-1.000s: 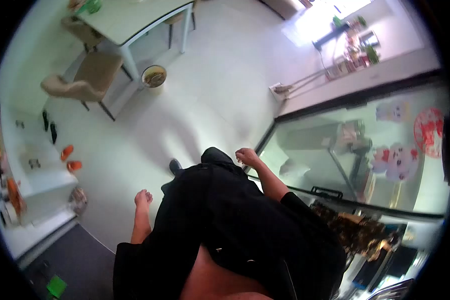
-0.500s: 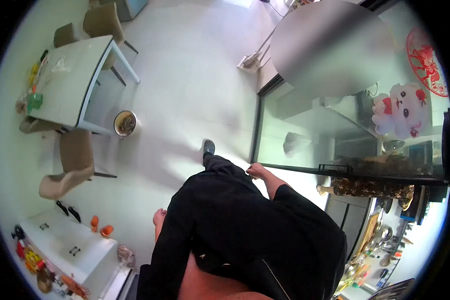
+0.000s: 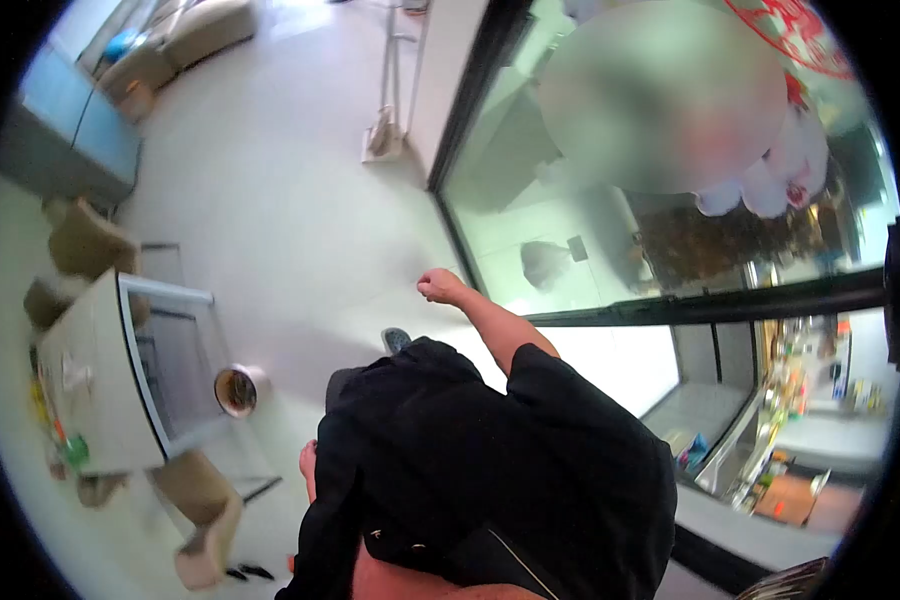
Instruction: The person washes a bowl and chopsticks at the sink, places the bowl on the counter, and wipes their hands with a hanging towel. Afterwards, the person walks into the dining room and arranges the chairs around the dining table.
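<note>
Standing near the white table (image 3: 95,365) at left, an open pail (image 3: 259,383) holds brownish contents (image 3: 236,391) (too blurred to identify); the left hand (image 3: 308,459), mostly hidden, cannot be judged clenched or released; the right hand (image 3: 442,286), loosely clenched, is near the glass partition (image 3: 515,215).
</note>
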### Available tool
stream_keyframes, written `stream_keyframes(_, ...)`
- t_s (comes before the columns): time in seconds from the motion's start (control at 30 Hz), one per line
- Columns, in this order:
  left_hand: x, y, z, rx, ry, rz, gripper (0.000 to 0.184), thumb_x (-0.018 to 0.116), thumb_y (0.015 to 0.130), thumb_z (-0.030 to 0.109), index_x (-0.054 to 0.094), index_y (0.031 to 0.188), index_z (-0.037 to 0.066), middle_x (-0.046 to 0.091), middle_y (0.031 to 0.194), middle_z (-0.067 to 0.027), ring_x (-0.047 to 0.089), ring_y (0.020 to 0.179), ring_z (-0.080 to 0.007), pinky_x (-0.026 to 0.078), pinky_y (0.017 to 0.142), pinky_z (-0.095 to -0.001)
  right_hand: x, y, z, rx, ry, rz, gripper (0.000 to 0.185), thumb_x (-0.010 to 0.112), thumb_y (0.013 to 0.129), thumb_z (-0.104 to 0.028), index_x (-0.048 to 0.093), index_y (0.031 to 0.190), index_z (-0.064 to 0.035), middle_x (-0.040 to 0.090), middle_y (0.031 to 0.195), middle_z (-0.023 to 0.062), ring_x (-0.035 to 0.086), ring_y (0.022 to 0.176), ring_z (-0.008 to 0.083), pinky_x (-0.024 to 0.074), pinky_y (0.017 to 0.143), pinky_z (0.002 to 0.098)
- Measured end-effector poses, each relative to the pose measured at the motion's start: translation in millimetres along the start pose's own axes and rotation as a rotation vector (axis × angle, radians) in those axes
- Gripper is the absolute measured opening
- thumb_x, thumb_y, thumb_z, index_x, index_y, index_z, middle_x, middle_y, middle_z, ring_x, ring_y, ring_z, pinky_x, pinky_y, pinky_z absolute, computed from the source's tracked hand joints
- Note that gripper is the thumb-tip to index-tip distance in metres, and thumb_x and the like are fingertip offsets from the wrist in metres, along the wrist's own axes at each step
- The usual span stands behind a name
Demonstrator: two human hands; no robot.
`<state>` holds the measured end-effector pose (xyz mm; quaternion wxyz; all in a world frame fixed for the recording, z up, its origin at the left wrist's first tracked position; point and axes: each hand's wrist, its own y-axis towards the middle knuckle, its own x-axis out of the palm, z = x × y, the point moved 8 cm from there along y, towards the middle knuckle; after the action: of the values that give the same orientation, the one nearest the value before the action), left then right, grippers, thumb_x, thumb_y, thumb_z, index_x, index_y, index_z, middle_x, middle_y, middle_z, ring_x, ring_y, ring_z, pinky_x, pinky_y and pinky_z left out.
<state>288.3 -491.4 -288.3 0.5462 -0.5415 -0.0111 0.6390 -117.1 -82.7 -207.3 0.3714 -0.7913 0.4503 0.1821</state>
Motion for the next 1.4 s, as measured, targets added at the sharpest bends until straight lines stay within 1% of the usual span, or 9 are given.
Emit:
stream_keyframes(0.07,-18.7,40.9,10.9,0.076,0.043,-0.044,0.029,0.052,0.086,0.026,0.056,0.099,0.001,0.060,0.093,-0.0148,0.060,0.086,-0.0252,0.048,0.073,-0.0343,-5.1,-6.8,19.3,0.113,0.089,-0.035,0.027,0.052,0.077,-0.022,0.067,0.086,-0.0029,0.065,0.068,0.0090,0.063,0.060,0.0170,0.0496,0.058,0.0315)
stream_keyframes(0.27,-80.0,153.2,40.0,0.274,0.193,-0.209,0.025,0.052,0.086,0.025,0.055,0.094,0.001,0.059,0.088,-0.0138,0.060,0.081,-0.0256,0.048,0.069,-0.0352,47.2,-113.9,126.3,0.586,0.187,0.114,0.019,0.053,0.069,-0.019,0.063,0.062,-0.0040,0.061,0.057,0.0104,0.059,0.050,0.0223,0.0470,0.049,0.0356)
stream_keyframes(0.33,-97.8,192.7,52.2,0.326,0.213,-0.258,0.024,0.051,0.086,0.025,0.055,0.093,0.002,0.059,0.086,-0.0135,0.060,0.079,-0.0257,0.048,0.067,-0.0356,91.0,-153.2,126.1,0.299,-0.578,-0.054,0.011,0.061,0.053,-0.018,0.065,0.057,-0.0089,0.059,0.054,0.0123,0.059,0.051,0.0283,0.0456,0.049,0.0421)
stream_keyframes(0.63,-154.3,288.2,141.2,0.548,0.273,-0.442,0.021,0.051,0.085,0.024,0.054,0.085,0.003,0.058,0.077,-0.0121,0.059,0.072,-0.0263,0.047,0.061,-0.0370,243.6,-275.9,89.5,0.838,0.674,0.341,0.026,0.054,0.078,-0.018,0.061,0.062,0.0006,0.056,0.058,0.0142,0.054,0.048,0.0193,0.0423,0.043,0.0331)
stream_keyframes(0.73,-157.1,298.0,163.6,0.615,0.306,-0.493,0.021,0.050,0.085,0.024,0.054,0.083,0.003,0.058,0.074,-0.0116,0.059,0.070,-0.0265,0.047,0.059,-0.0374,253.3,-260.0,58.1,0.900,0.732,0.362,0.027,0.051,0.077,-0.019,0.060,0.061,0.0016,0.060,0.061,0.0144,0.059,0.053,0.0225,0.0459,0.046,0.0375)
stream_keyframes(0.83,-157.1,302.0,180.7,0.719,0.349,-0.546,0.021,0.050,0.085,0.023,0.053,0.080,0.004,0.057,0.071,-0.0111,0.058,0.067,-0.0267,0.047,0.057,-0.0379,243.5,-216.9,27.5,0.463,-0.189,-0.031,0.020,0.064,0.066,-0.021,0.065,0.076,-0.0030,0.065,0.078,0.0173,0.062,0.069,0.0307,0.0476,0.061,0.0425)
stream_keyframes(0.97,-146.3,292.5,194.3,1.050,0.497,-0.611,0.021,0.050,0.085,0.023,0.053,0.077,0.004,0.057,0.067,-0.0105,0.058,0.064,-0.0269,0.047,0.054,-0.0385,223.7,-206.4,30.8,0.505,-0.140,0.109,0.020,0.059,0.071,-0.020,0.064,0.075,-0.0012,0.064,0.071,0.0157,0.062,0.062,0.0270,0.0481,0.055,0.0401)
stream_keyframes(1.03,-136.1,313.1,184.1,1.041,0.693,-0.448,0.021,0.051,0.084,0.025,0.057,0.085,0.005,0.061,0.075,-0.0124,0.060,0.073,-0.0291,0.048,0.063,-0.0403,222.9,-223.4,56.0,0.921,0.658,0.302,0.024,0.052,0.075,-0.021,0.063,0.072,-0.0001,0.062,0.065,0.0130,0.060,0.055,0.0226,0.0481,0.049,0.0368)
stream_keyframes(1.4,-136.7,322.1,140.3,0.916,0.760,-0.317,0.031,0.055,0.081,0.032,0.061,0.099,0.008,0.064,0.091,-0.0145,0.061,0.089,-0.0315,0.047,0.078,-0.0414,209.4,-226.6,52.3,0.909,0.621,0.366,0.028,0.048,0.077,-0.021,0.061,0.069,0.0019,0.060,0.063,0.0121,0.056,0.050,0.0207,0.0467,0.045,0.0340)
